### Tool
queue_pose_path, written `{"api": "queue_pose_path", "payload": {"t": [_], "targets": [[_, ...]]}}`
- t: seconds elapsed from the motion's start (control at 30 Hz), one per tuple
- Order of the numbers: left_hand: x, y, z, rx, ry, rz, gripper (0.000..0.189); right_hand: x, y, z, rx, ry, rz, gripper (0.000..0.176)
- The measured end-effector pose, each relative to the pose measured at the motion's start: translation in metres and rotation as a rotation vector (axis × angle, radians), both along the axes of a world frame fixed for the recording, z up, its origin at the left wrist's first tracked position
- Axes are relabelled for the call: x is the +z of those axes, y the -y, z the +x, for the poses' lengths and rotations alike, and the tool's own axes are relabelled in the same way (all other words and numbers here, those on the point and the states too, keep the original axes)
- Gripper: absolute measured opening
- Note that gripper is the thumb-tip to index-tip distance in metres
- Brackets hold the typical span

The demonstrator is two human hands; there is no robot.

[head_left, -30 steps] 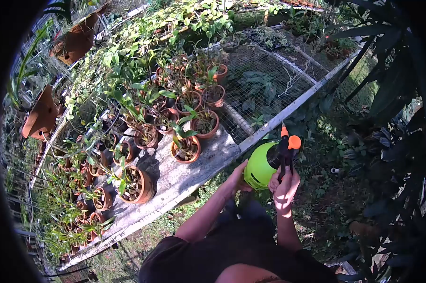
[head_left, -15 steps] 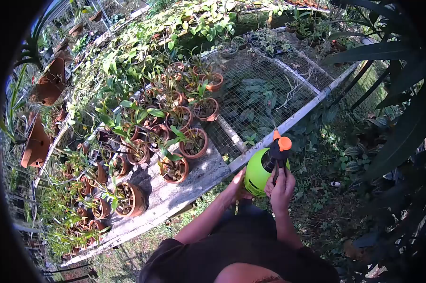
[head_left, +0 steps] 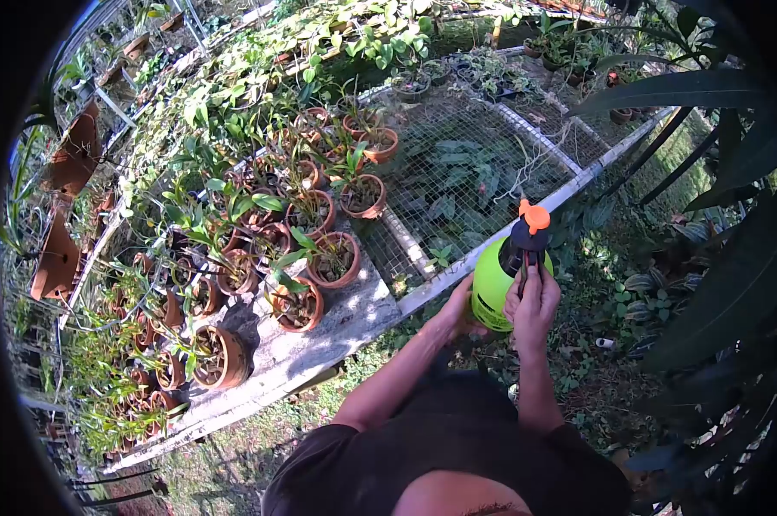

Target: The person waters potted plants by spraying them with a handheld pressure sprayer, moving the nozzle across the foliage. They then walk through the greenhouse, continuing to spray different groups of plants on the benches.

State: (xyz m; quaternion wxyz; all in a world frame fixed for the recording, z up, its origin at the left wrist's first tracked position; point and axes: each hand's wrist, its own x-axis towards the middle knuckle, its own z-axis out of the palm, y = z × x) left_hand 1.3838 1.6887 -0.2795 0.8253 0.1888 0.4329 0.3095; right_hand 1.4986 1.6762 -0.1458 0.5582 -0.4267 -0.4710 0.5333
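Observation:
A lime green spray bottle (head_left: 489, 288) with a black neck and an orange nozzle and knob (head_left: 536, 218) is held upright in front of the body, near the bench edge. My right hand (head_left: 533, 303) has its fingers wrapped round the black handle and trigger. Against the lower left side of the bottle lies my left hand (head_left: 458, 315), its fingers partly hidden behind the green body. Terracotta pots with plants stand on the bench to the left, among them a pot (head_left: 333, 260) and another pot (head_left: 296, 304).
A concrete bench (head_left: 341, 320) slopes across the view, with a wire mesh panel (head_left: 457, 163) beyond it. Clay holders (head_left: 59, 252) hang at the far left. Large dark leaves (head_left: 715, 284) crowd the right side. A small white object (head_left: 604, 343) lies on the ground.
Both hands and the spray bottle have moved to the right and slightly up in the view. The pots appear shifted left as the camera view has moved. The grip looks the same.

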Motion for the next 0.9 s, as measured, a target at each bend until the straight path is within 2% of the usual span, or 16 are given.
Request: {"api": "queue_pose_path", "payload": {"t": [0.27,0.37,0.6,0.77,0.9], "targets": [[0.009,0.009,0.006,0.055,0.029,0.025,0.084,0.004,-0.005,0.011,0.099,0.004,-0.06,0.022],[0.008,0.013,0.003,0.076,0.04,-0.002,0.081,0.003,-0.004,0.009,0.145,0.008,-0.084,0.022],[0.021,0.009,0.001,0.11,-0.022,0.13,0.079,-0.001,-0.005,0.011,0.085,-0.07,-0.05,0.022],[0.013,0.003,0.005,0.038,0.027,0.106,0.086,0.002,-0.008,0.015,0.036,-0.075,-0.065,0.022],[-0.005,0.021,-0.001,0.064,0.111,0.04,0.082,-0.001,-0.002,0.017,0.143,-0.019,-0.083,0.023]]}}
